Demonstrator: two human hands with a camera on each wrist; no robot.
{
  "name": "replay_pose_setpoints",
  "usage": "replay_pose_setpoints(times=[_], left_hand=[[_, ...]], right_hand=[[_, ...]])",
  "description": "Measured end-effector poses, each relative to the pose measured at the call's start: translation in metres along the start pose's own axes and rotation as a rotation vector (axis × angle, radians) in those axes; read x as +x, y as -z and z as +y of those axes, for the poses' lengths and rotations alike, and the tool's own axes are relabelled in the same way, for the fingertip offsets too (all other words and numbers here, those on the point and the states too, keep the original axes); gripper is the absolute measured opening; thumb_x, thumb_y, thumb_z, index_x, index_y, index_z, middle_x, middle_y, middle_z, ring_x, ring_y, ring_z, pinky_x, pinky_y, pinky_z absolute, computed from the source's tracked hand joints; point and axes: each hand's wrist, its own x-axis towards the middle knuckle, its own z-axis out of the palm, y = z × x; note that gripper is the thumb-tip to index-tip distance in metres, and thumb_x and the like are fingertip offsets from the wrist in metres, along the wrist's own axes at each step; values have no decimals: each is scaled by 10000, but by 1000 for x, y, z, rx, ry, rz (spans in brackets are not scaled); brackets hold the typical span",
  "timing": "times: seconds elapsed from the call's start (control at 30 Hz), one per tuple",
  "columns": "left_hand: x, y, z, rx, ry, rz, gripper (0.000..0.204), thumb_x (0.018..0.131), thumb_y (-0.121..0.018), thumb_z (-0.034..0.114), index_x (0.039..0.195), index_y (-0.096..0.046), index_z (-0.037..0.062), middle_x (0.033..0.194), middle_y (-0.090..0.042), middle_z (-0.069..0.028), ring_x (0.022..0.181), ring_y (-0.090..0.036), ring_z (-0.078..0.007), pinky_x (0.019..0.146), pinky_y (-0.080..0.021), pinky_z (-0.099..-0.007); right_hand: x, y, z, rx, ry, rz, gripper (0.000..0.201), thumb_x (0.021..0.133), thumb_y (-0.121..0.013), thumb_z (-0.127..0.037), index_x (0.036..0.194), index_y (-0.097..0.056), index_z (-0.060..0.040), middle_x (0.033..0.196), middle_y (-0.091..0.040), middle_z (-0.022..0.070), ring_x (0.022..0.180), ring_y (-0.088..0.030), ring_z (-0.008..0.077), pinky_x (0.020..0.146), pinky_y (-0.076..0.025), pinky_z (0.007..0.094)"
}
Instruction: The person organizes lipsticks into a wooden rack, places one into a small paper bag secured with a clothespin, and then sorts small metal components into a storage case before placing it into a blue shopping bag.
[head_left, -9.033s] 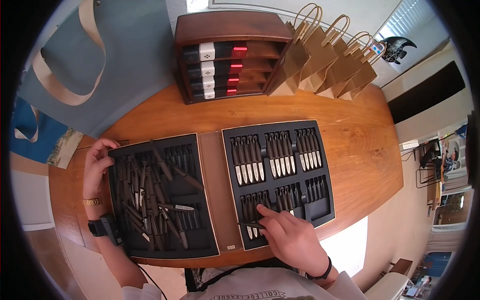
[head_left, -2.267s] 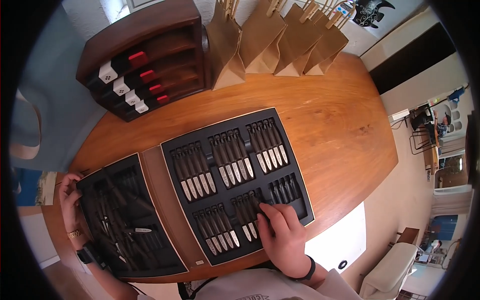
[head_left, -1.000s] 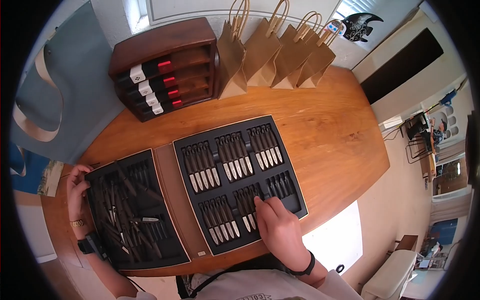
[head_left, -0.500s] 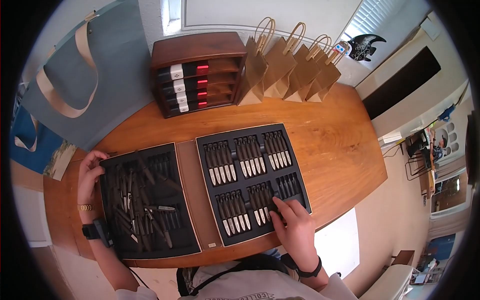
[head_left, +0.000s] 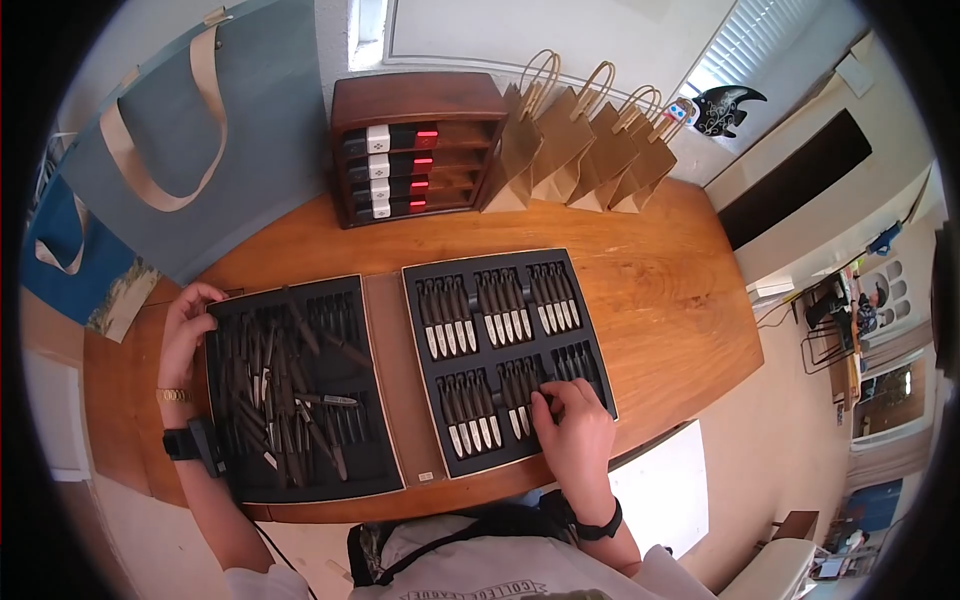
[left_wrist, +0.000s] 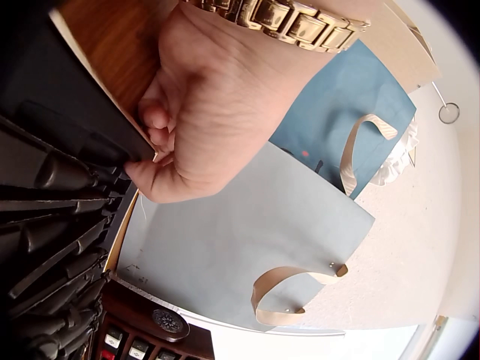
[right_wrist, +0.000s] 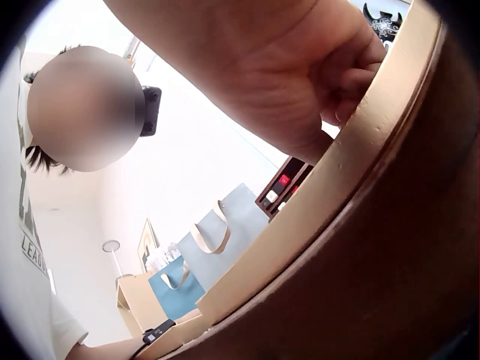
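In the head view, my left hand (head_left: pixel 185 335) grips the upper left edge of the left tray (head_left: pixel 375 483), which holds a jumbled heap of small dark-handled knives (head_left: pixel 285 425). The left wrist view shows the same hand (left_wrist: pixel 221 112) pinching that edge. My right hand (head_left: pixel 580 435) is over the right tray (head_left: pixel 421 345), thumb and index finger at the right end of the lower middle row of knives (head_left: pixel 516 398). Whether a knife is between them is hidden. In the right wrist view, this hand (right_wrist: pixel 277 75) has bent fingers behind the tray's pale edge (right_wrist: pixel 330 187).
Behind the trays stand a wooden shelf unit (head_left: pixel 415 95) with black, white and red items and several brown paper bags (head_left: pixel 560 145). A large grey-blue bag (head_left: pixel 255 130) leans at the back left beside a blue one (head_left: pixel 60 260). White paper (head_left: pixel 665 490) lies right of the table's front edge.
My right hand has moved from the lower left row, where it held a dark knife, to the lower middle row. The lower left row now shows uncovered. My left hand has stayed at the tray edge.
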Motion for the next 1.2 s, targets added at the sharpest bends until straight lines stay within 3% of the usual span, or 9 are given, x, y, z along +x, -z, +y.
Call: replay_pose_setpoints(times=[0.2,0.3,0.53,0.6,0.8,1.03,1.2], left_hand=[[0,-1,0,-11,3,5,309,707,-481,-37,975,-607,54,973,-630,19,733,-489,-24,542,-306,-172],[2,2,-5,-31,-2,-17,312,708,-479,-39,979,-604,50,983,-635,6,749,-502,-31,540,-317,-172],[3,5,-7,-53,2,-32,320,709,-475,-58,986,-601,40,998,-639,-10,769,-522,-45,549,-340,-171],[2,6,-3,-52,13,-66,338,699,-484,-77,1000,-595,27,1013,-634,-33,946,-591,-118,799,-440,-219],[1,4,-1,-86,1,-76,334,706,-486,-78,1005,-594,24,1011,-630,-31,941,-589,-111,780,-436,-210],[3,6,-6,-82,8,-68,334,708,-483,-75,1008,-596,21,1008,-631,-27,911,-585,-90,721,-430,-193],[1,3,0,-80,11,-61,332,706,-483,-73,1000,-599,27,1008,-631,-19,906,-585,-87,729,-429,-194]], right_hand=[[2,4,10,194,-52,-42,97,850,-697,-71,928,-716,-15,753,-606,82,596,-603,222,558,-483,326],[6,12,18,387,-64,-160,160,867,-666,-29,1005,-719,32,781,-624,124,605,-594,193,587,-483,302],[1,5,11,318,-93,-127,121,835,-730,-70,929,-715,3,755,-613,78,572,-569,168,550,-471,288],[-1,1,7,233,-31,-52,118,812,-759,-93,878,-688,-26,744,-610,54,546,-562,165,519,-463,292],[-10,-13,4,123,27,92,165,798,-769,-100,896,-645,-54,743,-613,51,516,-558,171,491,-457,307],[-6,-9,3,158,22,68,130,828,-750,-82,927,-670,-57,767,-627,54,522,-570,183,493,-459,304],[-8,-12,7,157,155,68,112,860,-718,-57,971,-721,-74,854,-648,47,552,-590,188,517,-477,296]])
